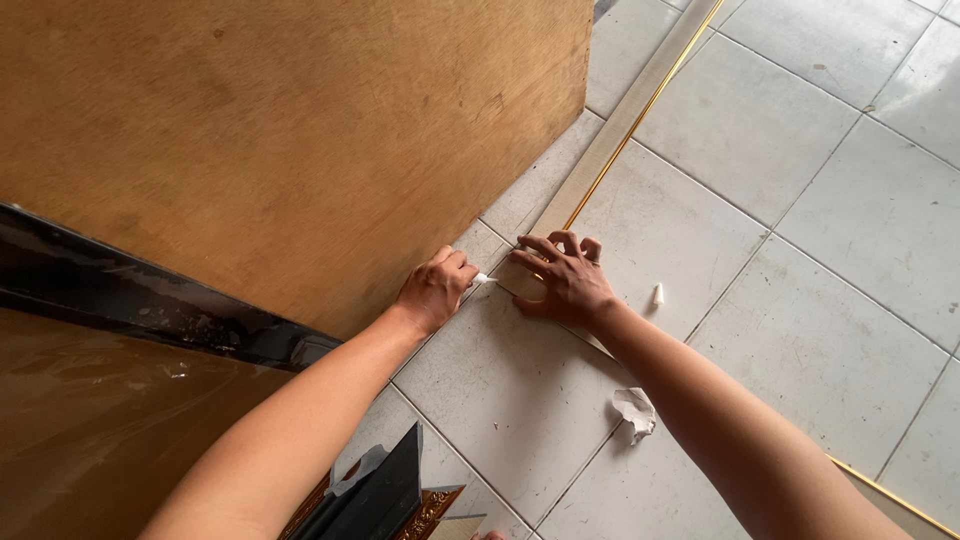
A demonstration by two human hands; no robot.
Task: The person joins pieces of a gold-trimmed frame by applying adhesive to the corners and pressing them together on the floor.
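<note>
1. Two hands work at the lower edge of a plywood board (pixel 290 130) on the tiled floor (pixel 800 200).
2. The left hand (pixel 435 290) is closed around a small white piece (pixel 484 279), close against the board's edge.
3. The right hand (pixel 562 277) lies open, fingers spread, pressing flat on a long pale moulding strip (pixel 625 125) with a gold edge.
4. A crumpled white scrap (pixel 634 411) and a small white bit (pixel 657 294) lie nearby; the tiles to the right are free.

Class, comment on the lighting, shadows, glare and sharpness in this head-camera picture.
Head view: soft, even daylight; faint shadows under the left hand and right hand; dull sheen on the dark strip; mild wide-angle stretch at edges; tiled floor and plywood board sharp.
</note>
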